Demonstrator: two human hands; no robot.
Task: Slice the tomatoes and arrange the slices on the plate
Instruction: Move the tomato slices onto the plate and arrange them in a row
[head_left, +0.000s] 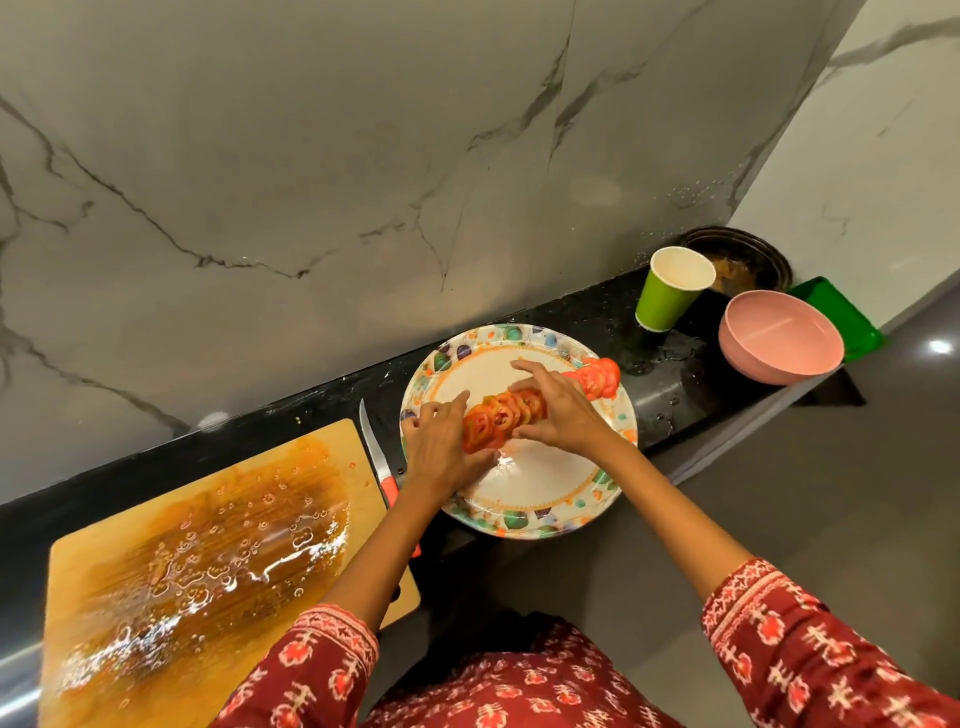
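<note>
A patterned plate (540, 499) sits on the black counter. A row of overlapping tomato slices (498, 418) lies across its middle, and another clump of slices (600, 378) rests at the plate's far right rim. My left hand (441, 447) cups the left end of the row, fingers and thumb curled round it. My right hand (558, 410) covers the right end, fingers spread over the slices and thumb pressed along the near side. A red-handled knife (378, 457) lies between the plate and the wet wooden cutting board (208, 551).
A green paper cup (670, 296), a pink bowl (779, 338), a green tray (841, 317) and a dark dish (737, 260) stand at the back right. The marble wall rises right behind the narrow counter. The plate overhangs the counter's front edge.
</note>
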